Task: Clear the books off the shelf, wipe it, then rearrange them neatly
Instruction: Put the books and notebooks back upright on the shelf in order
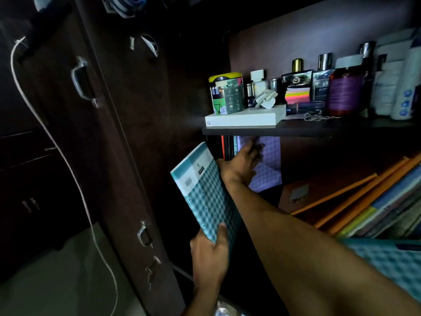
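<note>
Head view, 9 o'clock: dark wardrobe door [95, 137] with metal handles, white cord [57, 153] hanging down across it, pale floor [57, 281] below. Dim room; detail poor.

At 6 o'clock: left hand [210, 252] clamped on lower edge of teal checked notebook [205, 190], thumb on cover, book tilted and raised toward lower shelf opening. At centre: right hand [245, 160] reached in under shelf board [307, 130], fingers spread against purple checked book [267, 165], beside upright dark spines with red edge [224, 148] at far left of compartment.

Judged stage: rearranging, possibly; books going back upright at left end. Clearing and wiping not confirmable from this view. Remaining: leaning stack of orange-covered books [364, 201] at 3 o'clock, not yet squared up.

At 1 o'clock: upper shelf crowded with patterned tin [226, 94], white box [246, 118], perfume bottles [296, 83], purple-labelled jar [345, 92]. Shelf surfaces dark laminate; dust or wetness not discernible.
</note>
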`<action>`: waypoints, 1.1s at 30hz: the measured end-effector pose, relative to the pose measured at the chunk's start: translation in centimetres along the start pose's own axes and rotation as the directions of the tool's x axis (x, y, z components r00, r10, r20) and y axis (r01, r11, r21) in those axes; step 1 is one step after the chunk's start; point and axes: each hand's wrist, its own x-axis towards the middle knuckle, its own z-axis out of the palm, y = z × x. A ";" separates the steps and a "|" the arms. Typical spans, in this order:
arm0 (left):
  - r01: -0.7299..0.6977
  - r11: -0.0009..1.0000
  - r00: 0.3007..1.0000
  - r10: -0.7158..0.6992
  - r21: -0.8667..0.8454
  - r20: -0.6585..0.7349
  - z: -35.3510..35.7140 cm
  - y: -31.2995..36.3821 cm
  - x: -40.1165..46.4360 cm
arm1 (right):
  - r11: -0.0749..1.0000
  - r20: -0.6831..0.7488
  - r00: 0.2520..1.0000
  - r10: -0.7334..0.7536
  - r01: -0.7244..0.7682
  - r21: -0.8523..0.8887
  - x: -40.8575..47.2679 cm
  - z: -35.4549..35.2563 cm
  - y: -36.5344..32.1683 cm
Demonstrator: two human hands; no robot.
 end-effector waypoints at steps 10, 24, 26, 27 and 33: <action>-0.029 0.999 0.998 0.030 -0.034 0.046 -0.2 -0.1 -0.2 | 0.893 -0.093 0.994 0.061 -0.013 0.450 -0.3 -2.4 2.4; -0.013 0.999 1.000 0.013 0.048 0.003 -0.6 0.5 -1.2 | 0.986 -0.154 0.985 -0.072 0.094 0.135 -3.0 -10.4 3.4; -0.016 0.996 1.000 0.016 0.091 0.000 -0.5 1.0 -1.4 | 0.993 -0.084 0.992 -0.091 0.097 0.073 -2.6 -10.1 3.2; -0.011 0.995 1.000 0.012 0.101 -0.011 -0.6 1.0 -1.4 | 0.993 -0.044 0.993 -0.111 0.112 0.031 -2.6 -9.5 2.9; -0.016 0.989 0.999 0.021 0.145 -0.033 -0.5 1.2 -1.2 | 0.940 0.271 0.948 -0.165 0.234 -0.246 -2.3 -4.0 0.4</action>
